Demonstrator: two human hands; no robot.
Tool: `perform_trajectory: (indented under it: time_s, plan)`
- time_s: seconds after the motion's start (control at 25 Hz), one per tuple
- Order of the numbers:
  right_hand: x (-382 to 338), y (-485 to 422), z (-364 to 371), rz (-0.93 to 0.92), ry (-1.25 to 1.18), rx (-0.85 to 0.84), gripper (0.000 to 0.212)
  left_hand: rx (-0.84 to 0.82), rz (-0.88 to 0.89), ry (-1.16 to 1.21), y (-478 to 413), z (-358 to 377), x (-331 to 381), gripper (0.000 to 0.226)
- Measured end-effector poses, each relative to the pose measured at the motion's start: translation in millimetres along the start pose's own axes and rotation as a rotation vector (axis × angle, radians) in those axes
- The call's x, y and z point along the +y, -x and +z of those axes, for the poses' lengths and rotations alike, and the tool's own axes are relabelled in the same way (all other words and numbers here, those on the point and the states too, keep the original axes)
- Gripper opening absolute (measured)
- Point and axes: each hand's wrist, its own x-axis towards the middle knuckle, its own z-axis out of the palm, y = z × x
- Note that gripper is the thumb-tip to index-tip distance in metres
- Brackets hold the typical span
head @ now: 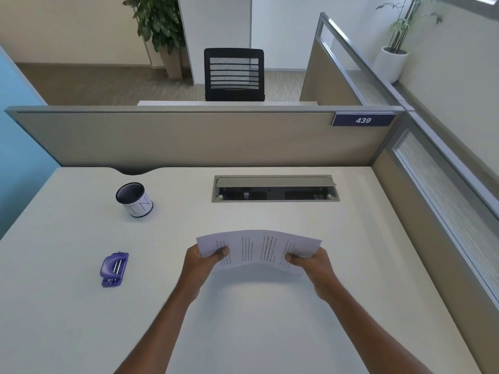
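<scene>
Both my hands hold a printed sheet of paper (258, 249) above the middle of the white desk (270, 319). My left hand (202, 261) pinches its left end, thumb on top. My right hand (310, 264) pinches its right end the same way. The paper bows upward between them, text side up. A purple hole punch (114, 269) lies on the desk to the left of my left hand. Farther back on the left stands a black mesh cup (134, 199) with a white label reading "IN".
An open cable tray (275, 188) is set into the desk at the back. Beige partitions (189, 139) close the desk off at the back and right, with a "439" plate (363, 120). A black chair (234, 74) and potted plants stand beyond.
</scene>
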Motion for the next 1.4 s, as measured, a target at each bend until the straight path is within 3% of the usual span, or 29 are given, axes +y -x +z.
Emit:
perform_trajectory:
  time_s: [0.28,0.44,0.6,0.84,1.0,1.12,1.24,1.4]
  plan:
    - [-6,-1,-17,-0.031,0.053,-0.067,0.034,-0.001,0.035,0.195,-7,-9,10,0.048]
    - [-11,3,-14,0.035,-0.182,-0.084,0.044,-0.061,0.009,0.42,-7,-10,12,0.058]
    - [-18,7,19,0.051,-0.386,-0.135,0.051,-0.039,-0.074,0.55,3,14,5,0.05]
    - [-32,6,55,-0.004,-0.52,-0.091,0.043,-0.069,-0.155,0.694,17,37,-10,0.042]
    - [-41,1,50,-0.029,-0.454,-0.048,0.034,-0.042,-0.113,0.587,10,18,-3,0.033]
    - [-46,-1,39,-0.057,-0.347,-0.033,0.031,-0.038,-0.027,0.302,1,-1,9,0.038]
    - [-50,-1,35,-0.087,-0.215,-0.036,0.03,-0.137,0.013,0.048,-1,3,24,0.046]
    - [-52,3,37,-0.154,-0.103,-0.095,0.024,-0.197,-0.005,-0.008,0,26,44,0.039]
